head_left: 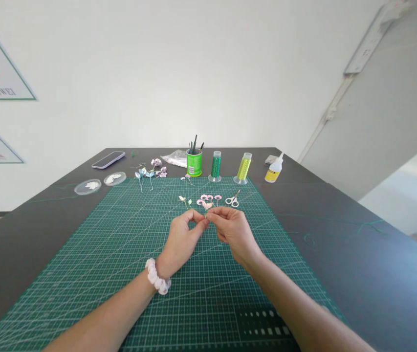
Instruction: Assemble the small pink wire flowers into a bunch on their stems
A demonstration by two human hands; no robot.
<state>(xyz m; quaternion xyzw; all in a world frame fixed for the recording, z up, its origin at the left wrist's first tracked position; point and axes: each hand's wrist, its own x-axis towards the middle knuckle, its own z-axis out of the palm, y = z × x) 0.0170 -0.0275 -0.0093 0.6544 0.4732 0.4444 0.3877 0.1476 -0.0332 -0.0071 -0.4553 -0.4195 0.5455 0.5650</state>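
Over the middle of the green cutting mat (120, 274), my left hand (186, 234) and my right hand (230, 230) meet fingertip to fingertip. Both pinch the thin stem of a small pale pink flower (207, 206), whose petals stick up above the fingers. The stem is mostly hidden by the fingertips. Just beyond lie several pink petal pieces on stems (209, 197). White-handled scissors (232, 201) rest to their right, and a small pale green leaf sprig (182, 198) lies to their left. A white scrunchie circles my left wrist.
Along the back stand a green can (194, 164) of tools, a dark green thread spool (216, 165), a yellow-green spool (244, 167) and a glue bottle (274, 169). Left are blue flowers (142, 172), purple flowers (156, 162), two shallow dishes (87, 187) and a phone (108, 160).
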